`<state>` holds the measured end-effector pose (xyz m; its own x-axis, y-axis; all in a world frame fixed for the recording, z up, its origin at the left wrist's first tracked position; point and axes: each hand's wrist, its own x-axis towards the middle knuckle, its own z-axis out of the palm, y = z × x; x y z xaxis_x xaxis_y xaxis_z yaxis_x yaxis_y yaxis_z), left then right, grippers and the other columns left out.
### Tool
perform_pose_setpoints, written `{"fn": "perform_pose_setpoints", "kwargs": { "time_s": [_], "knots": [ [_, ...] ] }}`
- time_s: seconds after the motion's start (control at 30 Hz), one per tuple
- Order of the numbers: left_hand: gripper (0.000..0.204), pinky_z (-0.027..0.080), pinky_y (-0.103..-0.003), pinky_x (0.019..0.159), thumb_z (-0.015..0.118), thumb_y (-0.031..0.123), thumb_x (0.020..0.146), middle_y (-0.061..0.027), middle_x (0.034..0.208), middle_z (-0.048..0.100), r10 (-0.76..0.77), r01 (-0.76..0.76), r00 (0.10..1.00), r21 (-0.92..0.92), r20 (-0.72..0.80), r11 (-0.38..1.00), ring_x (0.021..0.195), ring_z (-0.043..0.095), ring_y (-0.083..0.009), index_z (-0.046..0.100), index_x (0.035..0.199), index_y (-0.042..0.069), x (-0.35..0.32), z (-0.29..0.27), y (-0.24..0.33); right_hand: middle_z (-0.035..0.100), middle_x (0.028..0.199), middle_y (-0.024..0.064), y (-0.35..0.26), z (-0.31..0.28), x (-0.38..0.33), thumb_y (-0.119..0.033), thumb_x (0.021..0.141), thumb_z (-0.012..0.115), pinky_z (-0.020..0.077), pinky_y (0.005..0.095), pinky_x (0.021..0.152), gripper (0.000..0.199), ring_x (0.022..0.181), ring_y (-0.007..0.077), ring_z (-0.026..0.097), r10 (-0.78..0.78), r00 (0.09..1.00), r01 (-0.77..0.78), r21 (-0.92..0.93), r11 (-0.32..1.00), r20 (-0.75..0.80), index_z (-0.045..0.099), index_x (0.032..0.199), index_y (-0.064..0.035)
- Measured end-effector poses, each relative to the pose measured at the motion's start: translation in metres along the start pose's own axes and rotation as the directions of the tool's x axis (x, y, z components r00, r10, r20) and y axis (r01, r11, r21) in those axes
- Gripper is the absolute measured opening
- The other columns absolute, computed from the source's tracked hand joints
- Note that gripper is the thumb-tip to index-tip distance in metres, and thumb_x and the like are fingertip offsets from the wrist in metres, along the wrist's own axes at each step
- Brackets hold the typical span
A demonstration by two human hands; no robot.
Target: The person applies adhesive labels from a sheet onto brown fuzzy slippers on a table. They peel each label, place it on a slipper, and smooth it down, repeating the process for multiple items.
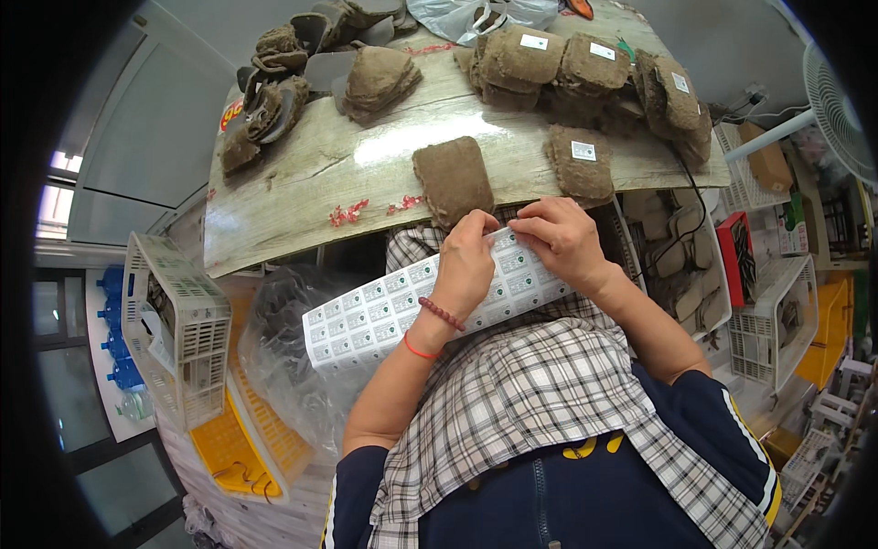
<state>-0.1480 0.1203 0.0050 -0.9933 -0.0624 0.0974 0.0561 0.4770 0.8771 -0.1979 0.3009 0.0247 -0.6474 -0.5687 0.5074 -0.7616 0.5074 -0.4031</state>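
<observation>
A white sheet of stickers (375, 316), printed in rows of small grey labels with green marks, lies slantwise over my lap. My left hand (468, 261) pinches its upper edge, the wrist crossing over the sheet. Beside it, my right hand (560, 240) has thumb and fingers closed at the sheet's upper right corner; whether a single label is peeled up there is too small to tell. Just beyond my fingers, a brown fuzzy rounded pad (454, 178) without a label rests at the table's near edge. To its right lies a similar pad (582, 165) bearing a white label.
Labelled pads (521, 59) are piled at the table's (293, 197) back right, unlabelled ones (377, 80) at back left. A clear plastic bag (293, 339) and a white crate (197, 339) stand left of me. A white bin of pads (677, 247) and a cable are at right.
</observation>
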Motion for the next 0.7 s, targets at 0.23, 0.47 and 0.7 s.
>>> {"fn": "perform_pose_setpoints", "kwargs": {
  "time_s": [0.23,0.47,0.7],
  "knots": [
    [0.017,0.050,-0.041,0.082,0.056,-0.006,0.085,-0.0193,0.097,0.065,-0.033,0.035,0.999,-0.083,0.032,0.996,0.095,0.063,-0.0352,0.058,0.101,-0.003,0.000,0.000,-0.003,0.069,0.092,0.0042,-0.001,0.010,-0.005,-0.005,0.073,0.075,0.0496,0.0358,0.077,0.013,0.086,0.0248,0.064,0.115,0.993,-0.113,0.069,0.991,-0.025,0.069,0.084,-0.0069],
    [0.010,0.048,-0.039,0.072,0.063,0.012,0.086,-0.0114,0.085,0.064,-0.015,0.009,1.000,0.234,0.023,0.972,0.081,0.062,-0.0310,0.066,0.088,0.002,-0.008,-0.019,-0.006,0.062,0.104,0.0112,-0.003,0.014,-0.012,0.004,0.074,0.069,0.0488,0.0377,0.081,0.016,0.097,0.0313,0.059,0.141,0.989,-0.132,0.157,0.979,-0.044,0.060,0.084,-0.0042],
    [0.007,0.044,-0.041,0.079,0.066,0.007,0.082,-0.0119,0.092,0.061,0.074,-0.053,0.995,0.266,-0.071,0.962,0.091,0.058,-0.0310,0.063,0.078,0.002,-0.011,-0.021,0.001,0.058,0.103,0.0104,-0.009,0.006,-0.006,0.000,0.091,0.057,0.0481,0.0302,0.084,0.005,0.094,0.0223,0.058,0.361,0.930,-0.280,0.500,0.820,-0.072,0.056,0.090,-0.0039]
  ]
}}
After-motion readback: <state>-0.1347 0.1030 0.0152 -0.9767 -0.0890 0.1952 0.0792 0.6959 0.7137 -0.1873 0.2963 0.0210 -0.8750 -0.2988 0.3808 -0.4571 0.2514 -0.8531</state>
